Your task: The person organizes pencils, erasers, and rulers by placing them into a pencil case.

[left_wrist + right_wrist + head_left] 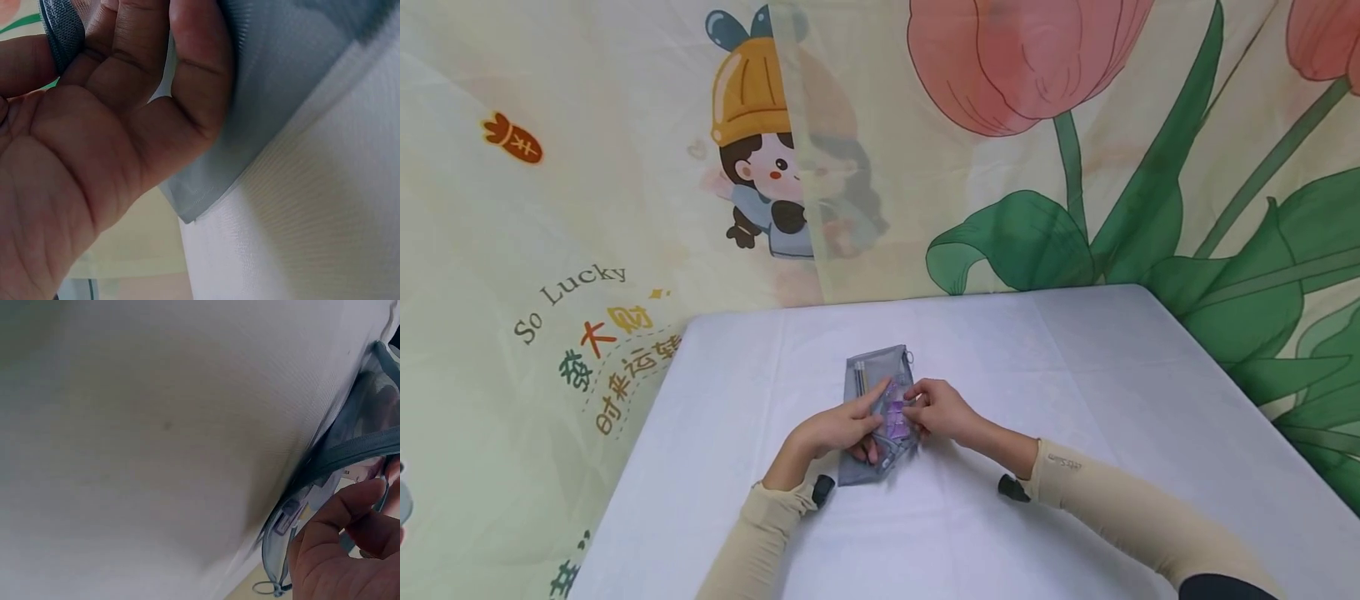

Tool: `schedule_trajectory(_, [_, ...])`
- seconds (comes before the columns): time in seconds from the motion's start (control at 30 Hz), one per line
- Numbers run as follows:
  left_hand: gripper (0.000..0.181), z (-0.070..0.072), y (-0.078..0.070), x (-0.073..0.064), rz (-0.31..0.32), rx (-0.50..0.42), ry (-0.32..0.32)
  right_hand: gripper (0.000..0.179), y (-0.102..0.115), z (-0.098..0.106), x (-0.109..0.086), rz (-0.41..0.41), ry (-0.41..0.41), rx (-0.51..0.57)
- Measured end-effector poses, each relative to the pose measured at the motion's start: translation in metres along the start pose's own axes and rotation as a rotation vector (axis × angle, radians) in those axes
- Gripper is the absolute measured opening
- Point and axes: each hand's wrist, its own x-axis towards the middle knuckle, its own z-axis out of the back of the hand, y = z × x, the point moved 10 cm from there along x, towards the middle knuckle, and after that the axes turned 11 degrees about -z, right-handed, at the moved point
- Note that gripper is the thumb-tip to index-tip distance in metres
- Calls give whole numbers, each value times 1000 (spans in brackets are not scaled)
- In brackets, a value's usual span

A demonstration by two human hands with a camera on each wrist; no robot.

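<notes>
A grey see-through mesh zipper pouch (855,472) lies on the table. Inside show slim pencil-like sticks (861,379) and a purple, clear-looking item (897,421) of unclear kind. My left hand (837,429) reaches over the pouch from the left, index finger stretched across it. In the left wrist view its thumb and fingers grip the pouch's dark edge (61,37). From the right side, my right hand (947,410) pinches the pouch edge beside the purple item. The zipper band (356,450) arches up in the right wrist view; the fingertips are partly hidden there.
White cloth covers the table (1037,367). Behind it hangs a printed curtain (865,167) with tulips and a cartoon figure. A small ring (910,357) hangs at the pouch's far right corner. Black wrist-camera mounts (1013,488) sit at both wrists.
</notes>
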Motion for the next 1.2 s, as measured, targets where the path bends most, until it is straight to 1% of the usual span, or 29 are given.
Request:
schedule_trajectory(0.1, [68,1,-1,0,-2,-2,-2,22,6,-4,4,31,-45,-39])
schedule_trajectory(0.17, [68,1,-2,-1,-8,-3,-1,19,11,-6,6,56,-70,-69])
schedule_trajectory(0.33, [67,2,-1,-2,-18,3,7,12,17,-11,8,68,-102,-108])
schedule_trajectory(0.47, [66,5,0,-2,-22,21,0,11,21,-11,9,76,-143,-151])
schedule_trajectory(0.63, [66,4,0,-3,-27,28,2,12,23,-11,9,86,-168,-170])
schedule_trajectory(0.73, [66,3,1,-3,-24,27,5,12,27,-11,7,144,-195,-214])
schedule_trajectory(0.8, [66,3,0,-4,-21,29,4,13,32,-12,3,215,-214,-269])
schedule_trajectory(0.87, [66,3,-1,-4,-18,32,0,15,38,-14,-1,289,-225,-347])
schedule_trajectory(0.93, [66,4,-1,-4,-16,33,-4,16,43,-18,-4,350,-219,-430])
schedule_trajectory(1.03, [67,5,0,-5,-16,29,-4,14,48,-23,-9,406,-162,-517])
schedule_trajectory(1.1, [68,5,0,-5,-17,23,-5,15,48,-23,-12,419,-104,-530])
schedule_trajectory(1.2, [68,6,2,-6,-14,26,-12,23,46,-18,-19,432,-27,-528])
